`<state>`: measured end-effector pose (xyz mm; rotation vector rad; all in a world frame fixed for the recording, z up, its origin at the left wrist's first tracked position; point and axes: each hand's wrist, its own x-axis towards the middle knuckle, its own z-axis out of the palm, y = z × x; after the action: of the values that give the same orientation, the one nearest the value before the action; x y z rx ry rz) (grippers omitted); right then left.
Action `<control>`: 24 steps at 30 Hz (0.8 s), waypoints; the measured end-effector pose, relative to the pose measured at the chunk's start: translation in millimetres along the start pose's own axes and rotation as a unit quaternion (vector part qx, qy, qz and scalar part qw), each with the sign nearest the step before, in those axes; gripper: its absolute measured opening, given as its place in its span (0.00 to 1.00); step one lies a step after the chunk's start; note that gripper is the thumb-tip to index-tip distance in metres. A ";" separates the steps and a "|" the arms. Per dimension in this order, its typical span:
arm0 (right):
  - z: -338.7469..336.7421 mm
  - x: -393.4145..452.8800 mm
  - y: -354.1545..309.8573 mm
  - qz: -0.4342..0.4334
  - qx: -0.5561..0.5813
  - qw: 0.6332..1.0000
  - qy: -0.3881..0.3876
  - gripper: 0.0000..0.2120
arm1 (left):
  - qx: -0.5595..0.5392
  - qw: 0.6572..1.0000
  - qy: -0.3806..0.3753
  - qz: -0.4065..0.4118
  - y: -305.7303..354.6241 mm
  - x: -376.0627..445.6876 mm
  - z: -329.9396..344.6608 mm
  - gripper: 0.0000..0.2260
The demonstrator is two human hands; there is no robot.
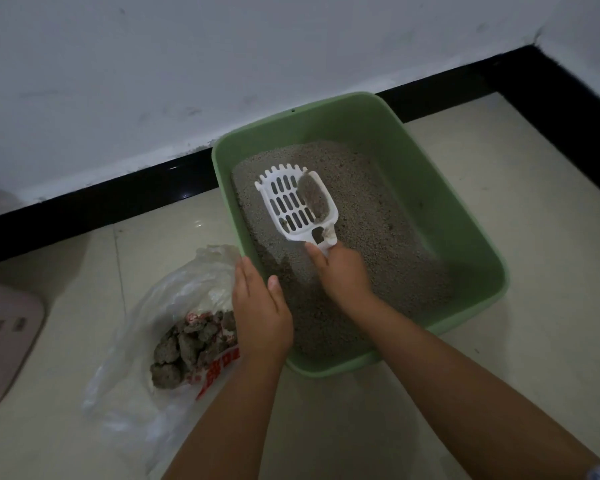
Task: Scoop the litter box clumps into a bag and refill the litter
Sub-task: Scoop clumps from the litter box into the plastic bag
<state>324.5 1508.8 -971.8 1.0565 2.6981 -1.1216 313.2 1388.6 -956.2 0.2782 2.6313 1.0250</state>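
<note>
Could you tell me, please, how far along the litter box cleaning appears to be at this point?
Partly done: several clumps already lie in the plastic bag on the floor. In hand: the right hand holds the white scoop over the litter, some litter in it, while the left hand rests on the green box's rim. Left: any remaining clumps and the refill; no fresh litter is visible.

The litter box (465,209) sits on the floor (534,341) against the wall (187,64), with litter (378,220) inside. The scoop (297,206) lies over the litter. Left of the box lies the bag (160,323), with clumps (184,348) inside it.
</note>
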 end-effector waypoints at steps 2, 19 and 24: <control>-2.9 -1.0 2.6 0.000 -0.003 1.000 0.005 0.24 | 0.000 1.000 0.001 -0.002 -0.1 -0.3 -0.1 0.24; -25.6 -34.1 6.9 0.010 -0.068 0.997 0.028 0.25 | 0.007 0.999 -0.025 -0.022 1.4 -5.8 -6.1 0.25; -30.2 -41.7 9.6 -0.001 -0.083 0.996 0.033 0.25 | -0.003 0.999 -0.043 -0.021 -0.4 -14.0 -6.5 0.26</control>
<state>368.8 1508.9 -943.9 1.0815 2.7854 -0.8592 324.0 1380.3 -949.0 0.2572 2.5460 0.9857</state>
